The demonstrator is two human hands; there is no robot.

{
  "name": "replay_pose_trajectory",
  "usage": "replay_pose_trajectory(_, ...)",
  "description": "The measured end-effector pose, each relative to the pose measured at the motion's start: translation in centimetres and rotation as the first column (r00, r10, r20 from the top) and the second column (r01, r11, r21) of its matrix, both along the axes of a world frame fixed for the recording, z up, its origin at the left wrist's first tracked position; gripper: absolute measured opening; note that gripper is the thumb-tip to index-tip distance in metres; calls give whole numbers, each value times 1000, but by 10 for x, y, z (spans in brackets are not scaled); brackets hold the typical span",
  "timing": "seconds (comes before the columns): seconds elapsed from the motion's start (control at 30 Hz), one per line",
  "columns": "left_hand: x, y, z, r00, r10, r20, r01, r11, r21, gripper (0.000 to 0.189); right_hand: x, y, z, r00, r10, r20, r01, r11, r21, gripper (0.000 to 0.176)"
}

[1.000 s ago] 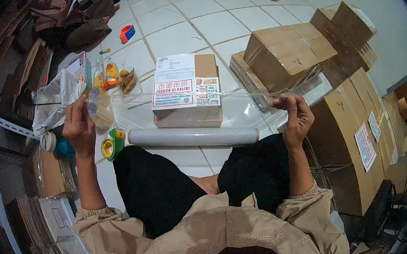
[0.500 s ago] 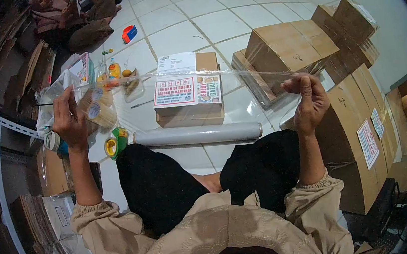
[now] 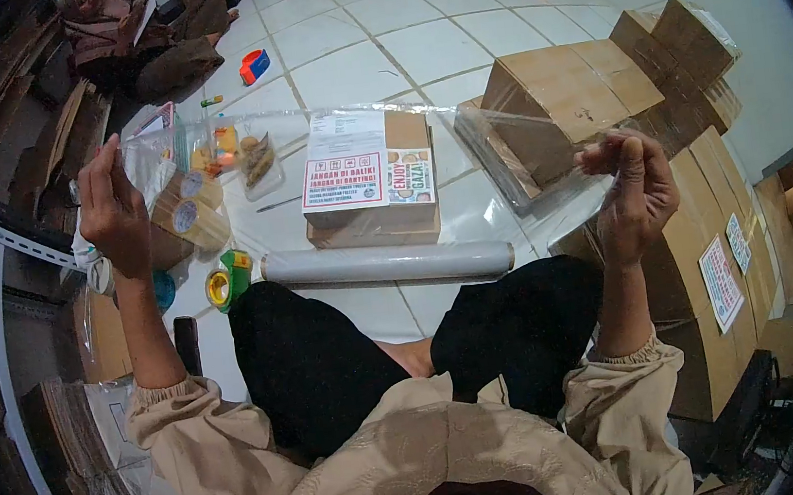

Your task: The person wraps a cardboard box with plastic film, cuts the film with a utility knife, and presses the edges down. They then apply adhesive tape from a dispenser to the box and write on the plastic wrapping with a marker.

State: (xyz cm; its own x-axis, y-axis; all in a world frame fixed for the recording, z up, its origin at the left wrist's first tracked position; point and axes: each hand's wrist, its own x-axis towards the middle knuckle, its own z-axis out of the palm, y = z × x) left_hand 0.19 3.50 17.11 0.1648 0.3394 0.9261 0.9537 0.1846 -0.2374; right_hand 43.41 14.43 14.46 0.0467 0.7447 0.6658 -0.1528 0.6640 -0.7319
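Fingers (image 3: 102,173) of left hand (image 3: 116,219) and right hand (image 3: 634,183) pinching clear plastic film (image 3: 471,195) | spread left-to-right | whitish cylindrical roll (image 3: 389,263) on white tiled floor (image 3: 325,45), long axis crosswise too

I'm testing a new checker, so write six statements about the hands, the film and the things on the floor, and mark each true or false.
1. The left hand and right hand hold a sheet of clear film stretched between them. True.
2. The long roll lies nearer the camera than the labelled box. True.
3. The right hand rests on the labelled box. False: it is raised, holding the film's edge.
4. The green tape dispenser is beside the left knee. True.
5. The long roll stands on end. False: it lies on its side.
6. The green tape dispenser is on top of the labelled box. False: it is on the tiled floor.
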Motion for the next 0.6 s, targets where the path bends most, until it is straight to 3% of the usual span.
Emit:
replay_pose_trajectory(0.4,-13,25,24,997,-21,-71,23,999,28,17,-15,20,26,996,-88,14,86,990,110,21)
replay_pose_trajectory(0.6,-42,69,27,998,23,-66,-23,1000,10,15,-36,73,27,973,-230,7,223,949,224,21)
